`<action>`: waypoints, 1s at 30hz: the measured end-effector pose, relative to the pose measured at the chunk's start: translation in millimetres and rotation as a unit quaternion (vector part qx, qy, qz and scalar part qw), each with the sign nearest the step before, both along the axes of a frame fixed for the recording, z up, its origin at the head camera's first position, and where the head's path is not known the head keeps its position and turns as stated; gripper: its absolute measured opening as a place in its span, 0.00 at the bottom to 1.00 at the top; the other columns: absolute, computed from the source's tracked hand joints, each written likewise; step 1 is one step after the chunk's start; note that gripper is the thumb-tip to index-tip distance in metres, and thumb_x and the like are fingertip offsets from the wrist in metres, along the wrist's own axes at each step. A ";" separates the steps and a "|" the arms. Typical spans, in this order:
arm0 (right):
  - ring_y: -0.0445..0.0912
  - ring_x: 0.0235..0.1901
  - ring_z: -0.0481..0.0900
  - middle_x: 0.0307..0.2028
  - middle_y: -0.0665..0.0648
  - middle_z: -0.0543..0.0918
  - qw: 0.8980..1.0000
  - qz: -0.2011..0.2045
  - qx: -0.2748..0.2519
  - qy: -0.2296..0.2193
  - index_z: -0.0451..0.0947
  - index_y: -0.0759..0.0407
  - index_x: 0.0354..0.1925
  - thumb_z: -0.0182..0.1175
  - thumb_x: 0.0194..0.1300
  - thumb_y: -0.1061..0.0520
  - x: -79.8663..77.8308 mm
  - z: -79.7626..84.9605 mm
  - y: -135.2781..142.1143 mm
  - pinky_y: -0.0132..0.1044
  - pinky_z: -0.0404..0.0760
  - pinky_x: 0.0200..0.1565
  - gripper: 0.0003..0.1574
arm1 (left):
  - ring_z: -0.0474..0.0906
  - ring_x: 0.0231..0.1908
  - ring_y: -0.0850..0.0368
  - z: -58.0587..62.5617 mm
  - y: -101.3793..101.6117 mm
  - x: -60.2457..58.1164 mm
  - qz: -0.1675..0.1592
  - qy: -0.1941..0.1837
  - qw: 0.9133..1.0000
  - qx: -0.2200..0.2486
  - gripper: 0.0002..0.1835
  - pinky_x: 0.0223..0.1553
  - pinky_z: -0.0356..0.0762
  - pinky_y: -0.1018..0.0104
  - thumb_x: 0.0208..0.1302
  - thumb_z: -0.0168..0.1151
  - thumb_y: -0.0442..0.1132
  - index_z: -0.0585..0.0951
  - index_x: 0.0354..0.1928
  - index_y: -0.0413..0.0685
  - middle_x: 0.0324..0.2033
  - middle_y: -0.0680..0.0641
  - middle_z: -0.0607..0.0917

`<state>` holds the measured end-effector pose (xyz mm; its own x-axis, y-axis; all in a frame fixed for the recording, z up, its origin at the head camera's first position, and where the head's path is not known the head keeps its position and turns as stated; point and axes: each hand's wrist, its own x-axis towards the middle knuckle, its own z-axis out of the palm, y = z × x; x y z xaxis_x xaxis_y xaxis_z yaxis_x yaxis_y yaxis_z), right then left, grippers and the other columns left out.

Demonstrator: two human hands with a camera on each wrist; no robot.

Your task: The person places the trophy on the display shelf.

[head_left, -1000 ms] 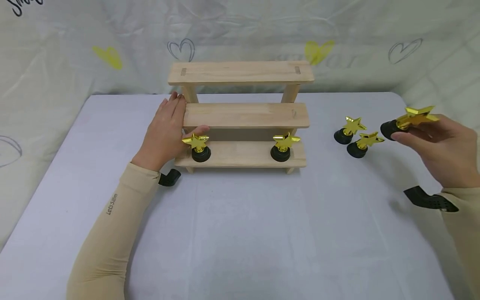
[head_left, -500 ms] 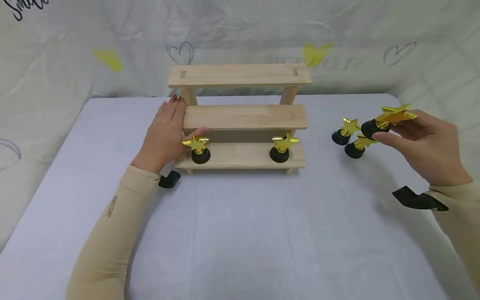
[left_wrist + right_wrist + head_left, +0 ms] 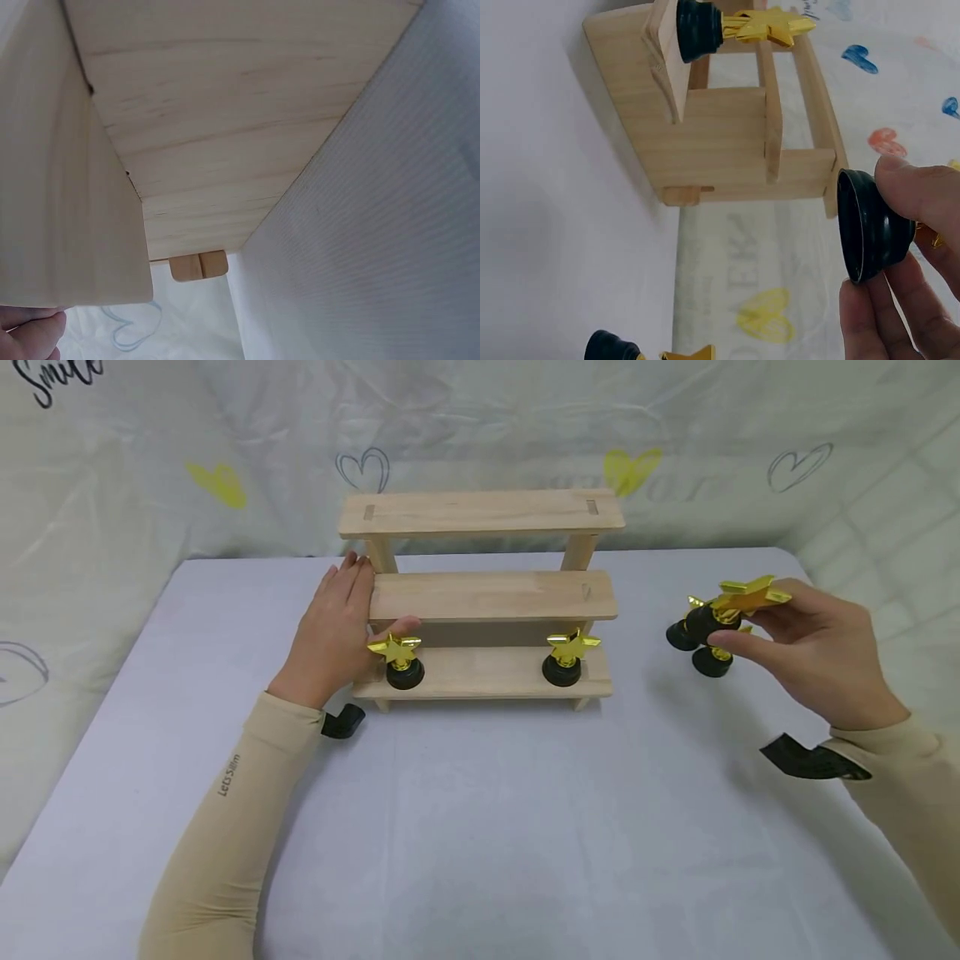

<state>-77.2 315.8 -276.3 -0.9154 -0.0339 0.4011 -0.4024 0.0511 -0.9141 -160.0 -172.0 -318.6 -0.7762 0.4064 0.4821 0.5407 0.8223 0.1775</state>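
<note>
My left hand (image 3: 333, 631) lies against the left end of a three-tier wooden display stand (image 3: 491, 597), fingers straight along the middle shelf and thumb across its front. In the left wrist view only fingertips (image 3: 34, 337) show by a board's end. My right hand (image 3: 825, 652) pinches a gold star trophy (image 3: 746, 596) by its black base (image 3: 874, 225), held up in the air right of the stand. Two more trophies stand on the table behind it, partly hidden: one by its base (image 3: 679, 636), the other by its base (image 3: 711, 662).
On the bottom shelf stand two star trophies, a left one (image 3: 403, 662) and a right one (image 3: 564, 658). The white-covered table (image 3: 480, 810) ends at a pale cloth backdrop (image 3: 487, 427) with drawn hearts.
My right hand has moved left with its trophy, which now overlaps the two standing trophies in the head view. My left hand stays at the stand.
</note>
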 end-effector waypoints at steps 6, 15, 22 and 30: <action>0.42 0.42 0.89 0.44 0.54 0.90 0.998 -0.020 0.065 -0.010 0.80 0.80 0.50 0.70 0.46 0.85 -3.3 5.3 -11.8 0.21 0.85 0.49 0.29 | 0.62 0.77 0.33 0.8 0.7 -0.2 0.007 -0.012 1.000 -0.011 0.55 0.82 0.56 0.43 0.66 0.62 0.70 0.64 0.72 0.24 0.70 0.25 0.71; 0.43 0.44 0.88 0.43 0.56 0.89 0.998 0.027 0.043 -0.025 0.80 0.79 0.48 0.70 0.49 0.83 -12.3 12.6 -30.9 0.24 0.85 0.53 0.26 | 0.59 0.79 0.34 1.9 3.7 -0.5 0.011 -0.033 0.999 -0.014 0.61 0.84 0.52 0.46 0.65 0.44 0.80 0.62 0.75 0.26 0.72 0.26 0.69; 0.41 0.42 0.88 0.42 0.54 0.89 0.996 0.026 0.078 -0.023 0.82 0.74 0.49 0.71 0.49 0.81 -19.0 16.5 -41.2 0.22 0.85 0.53 0.26 | 0.60 0.79 0.34 3.0 7.4 0.4 0.009 -0.028 0.999 -0.013 0.59 0.83 0.53 0.45 0.67 0.50 0.77 0.62 0.74 0.25 0.72 0.26 0.70; 0.44 0.43 0.87 0.43 0.56 0.87 0.997 0.052 0.049 -0.028 0.81 0.73 0.52 0.71 0.51 0.81 -31.0 20.1 -56.1 0.25 0.85 0.56 0.28 | 0.61 0.78 0.35 4.8 10.4 0.2 0.014 -0.028 0.999 -0.015 0.62 0.83 0.53 0.46 0.65 0.41 0.81 0.64 0.72 0.25 0.71 0.26 0.71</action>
<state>-108.1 259.7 -256.2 -0.9260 -0.1658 0.3390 -0.3580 0.1011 -0.9282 -159.7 -161.5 -313.8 -0.8130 0.3982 0.4249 0.5077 0.8420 0.1823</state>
